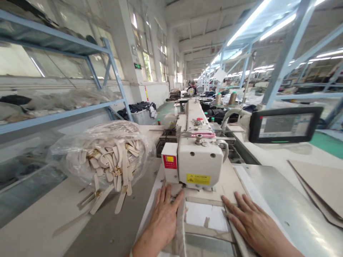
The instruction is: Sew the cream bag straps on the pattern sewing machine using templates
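Observation:
My left hand [164, 225] lies flat with spread fingers on a pale fabric or leather strip [178, 232], just in front of the white industrial sewing machine head [197, 160]. My right hand [249, 221] rests flat on the right edge of a flat sewing template [206, 217], which has a white centre and lies under the machine's front. The needle area is hidden behind the machine's front. To the left, a clear plastic bag [102, 157] holds several cream straps with gold buckles, and some strap ends spill out of it.
A steel-topped table [294, 210] with beige sheets [318, 189] lies to the right. A touchscreen panel [285, 125] stands beyond it. Thread cones [225, 98] sit behind the machine, metal shelving [59, 75] stands left, and further sewing stations with people extend back.

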Demonstrator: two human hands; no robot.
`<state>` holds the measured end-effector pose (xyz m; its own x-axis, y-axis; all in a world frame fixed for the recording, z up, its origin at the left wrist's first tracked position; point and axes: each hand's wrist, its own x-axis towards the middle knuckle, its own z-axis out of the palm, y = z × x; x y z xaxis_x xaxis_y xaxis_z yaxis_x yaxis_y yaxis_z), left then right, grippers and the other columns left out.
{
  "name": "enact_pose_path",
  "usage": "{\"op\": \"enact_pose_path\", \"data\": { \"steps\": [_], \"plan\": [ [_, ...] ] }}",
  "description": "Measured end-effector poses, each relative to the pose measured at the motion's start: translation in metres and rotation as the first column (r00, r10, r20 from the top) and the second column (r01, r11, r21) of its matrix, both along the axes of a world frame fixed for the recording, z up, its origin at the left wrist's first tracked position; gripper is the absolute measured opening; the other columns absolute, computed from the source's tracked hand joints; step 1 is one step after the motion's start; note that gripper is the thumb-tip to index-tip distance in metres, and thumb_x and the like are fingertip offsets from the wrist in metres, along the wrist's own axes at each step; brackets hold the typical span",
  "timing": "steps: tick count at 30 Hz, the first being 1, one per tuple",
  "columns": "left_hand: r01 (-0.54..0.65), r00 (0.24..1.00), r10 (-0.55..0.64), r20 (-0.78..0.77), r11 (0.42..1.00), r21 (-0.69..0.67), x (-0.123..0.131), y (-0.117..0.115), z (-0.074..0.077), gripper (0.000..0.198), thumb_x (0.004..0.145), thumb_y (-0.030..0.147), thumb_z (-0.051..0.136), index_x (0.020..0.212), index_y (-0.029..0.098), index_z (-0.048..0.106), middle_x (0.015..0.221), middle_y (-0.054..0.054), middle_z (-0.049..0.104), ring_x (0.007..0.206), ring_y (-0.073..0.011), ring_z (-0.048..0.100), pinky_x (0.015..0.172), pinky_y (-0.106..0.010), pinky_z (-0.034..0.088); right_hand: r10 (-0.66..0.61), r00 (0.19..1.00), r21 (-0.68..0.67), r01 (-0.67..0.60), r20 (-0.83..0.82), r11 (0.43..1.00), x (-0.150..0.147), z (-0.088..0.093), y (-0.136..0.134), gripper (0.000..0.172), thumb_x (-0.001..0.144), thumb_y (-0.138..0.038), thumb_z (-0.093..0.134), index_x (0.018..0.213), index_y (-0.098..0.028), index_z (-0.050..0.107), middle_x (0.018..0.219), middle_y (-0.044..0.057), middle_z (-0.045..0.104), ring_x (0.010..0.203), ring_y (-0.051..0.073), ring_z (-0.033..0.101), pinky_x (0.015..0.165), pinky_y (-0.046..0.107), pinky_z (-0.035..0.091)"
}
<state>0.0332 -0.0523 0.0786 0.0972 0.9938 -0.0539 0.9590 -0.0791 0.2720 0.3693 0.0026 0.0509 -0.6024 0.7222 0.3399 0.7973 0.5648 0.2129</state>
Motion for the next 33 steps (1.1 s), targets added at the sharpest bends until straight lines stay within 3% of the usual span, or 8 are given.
{"op": "enact_pose_path", "data": {
  "steps": [6, 10, 14, 17, 20, 26, 30, 33],
  "plan": [
    [0.066, 0.998, -0.065, -0.013, 0.998, 0.021, -0.009, -0.001, -0.002, 0.065, 0.090, 0.011, 0.045, 0.154, 0.020, 0.041, 0.164, -0.015, 0.036, 0.153, -0.0335, 0.031, 0.127, -0.055, 0.026, 0.043, 0.996, 0.032, -0.045, 0.075, 0.998, -0.003, 0.012, -0.002, 0.051, 0.106, -0.047, 0.035, 0.141, -0.022, 0.063, 0.136, 0.023, 0.061, 0.125, 0.043, 0.058, 0.091, 0.056, 0.060],
    [0.152, 0.986, -0.159, 0.052, 0.982, 0.111, -0.010, 0.000, -0.006, 0.063, 0.090, 0.013, 0.049, 0.152, 0.023, 0.044, 0.159, -0.010, 0.046, 0.147, -0.0304, 0.039, 0.125, -0.052, 0.032, 0.040, 0.996, 0.015, -0.041, 0.076, 0.999, -0.007, 0.017, -0.001, 0.054, 0.106, -0.049, 0.033, 0.136, -0.020, 0.067, 0.132, 0.023, 0.063, 0.122, 0.044, 0.060, 0.090, 0.057, 0.060],
    [0.235, 0.967, -0.244, 0.072, 0.965, 0.118, -0.013, -0.004, -0.010, 0.067, 0.090, 0.020, 0.053, 0.155, 0.030, 0.040, 0.162, -0.002, 0.042, 0.150, -0.0305, 0.033, 0.126, -0.050, 0.030, 0.004, 0.998, -0.029, -0.003, 0.055, 1.000, -0.005, 0.012, 0.001, 0.052, 0.105, -0.051, 0.037, 0.137, -0.023, 0.067, 0.139, 0.019, 0.060, 0.125, 0.044, 0.058, 0.094, 0.059, 0.058],
    [0.204, 0.971, -0.213, 0.113, 0.975, 0.083, -0.014, -0.008, -0.008, 0.063, 0.093, 0.022, 0.049, 0.155, 0.030, 0.040, 0.163, 0.000, 0.041, 0.152, -0.0314, 0.030, 0.126, -0.051, 0.028, 0.036, 0.997, -0.024, -0.035, 0.062, 0.999, -0.002, 0.010, 0.001, 0.051, 0.106, -0.051, 0.038, 0.141, -0.024, 0.063, 0.143, 0.014, 0.057, 0.129, 0.041, 0.055, 0.098, 0.058, 0.057],
    [0.158, 0.973, -0.163, 0.164, 0.987, 0.041, -0.013, -0.011, -0.005, 0.061, 0.094, 0.025, 0.047, 0.154, 0.032, 0.041, 0.163, 0.002, 0.040, 0.152, -0.0360, 0.029, 0.128, -0.055, 0.023, 0.096, 0.988, 0.114, -0.110, 0.122, 0.987, -0.001, 0.012, -0.001, 0.053, 0.107, -0.046, 0.034, 0.135, -0.016, 0.067, 0.135, 0.016, 0.063, 0.123, 0.038, 0.061, 0.093, 0.052, 0.061],
    [0.084, 0.981, -0.089, 0.170, 0.996, 0.037, -0.010, -0.014, -0.013, 0.063, 0.093, 0.025, 0.049, 0.155, 0.034, 0.038, 0.164, -0.009, 0.036, 0.151, -0.0416, 0.029, 0.125, -0.059, 0.027, 0.277, 0.930, 0.333, -0.348, 0.241, 0.877, -0.004, 0.022, -0.010, 0.045, 0.092, -0.020, 0.037, 0.102, -0.024, 0.081, 0.118, 0.016, 0.072, 0.100, 0.043, 0.070, 0.064, 0.053, 0.067],
    [0.046, 0.990, -0.053, 0.133, 0.997, 0.059, -0.007, -0.014, -0.013, 0.061, 0.096, 0.026, 0.045, 0.156, 0.031, 0.037, 0.161, -0.012, 0.039, 0.149, -0.0399, 0.033, 0.124, -0.059, 0.028, 0.251, 0.938, 0.329, -0.321, 0.238, 0.888, -0.007, 0.029, -0.013, 0.046, 0.094, -0.020, 0.035, 0.098, -0.026, 0.080, 0.117, 0.013, 0.073, 0.098, 0.043, 0.071, 0.062, 0.058, 0.065],
    [0.035, 0.996, -0.036, 0.084, 0.999, 0.015, -0.005, -0.010, -0.008, 0.066, 0.090, 0.017, 0.047, 0.155, 0.030, 0.040, 0.160, -0.013, 0.040, 0.147, -0.0384, 0.035, 0.124, -0.061, 0.027, 0.142, 0.967, 0.307, -0.203, 0.210, 0.930, -0.009, 0.028, -0.013, 0.048, 0.101, -0.029, 0.031, 0.108, -0.023, 0.078, 0.119, 0.015, 0.072, 0.103, 0.042, 0.070, 0.072, 0.062, 0.064]
  ]
}}
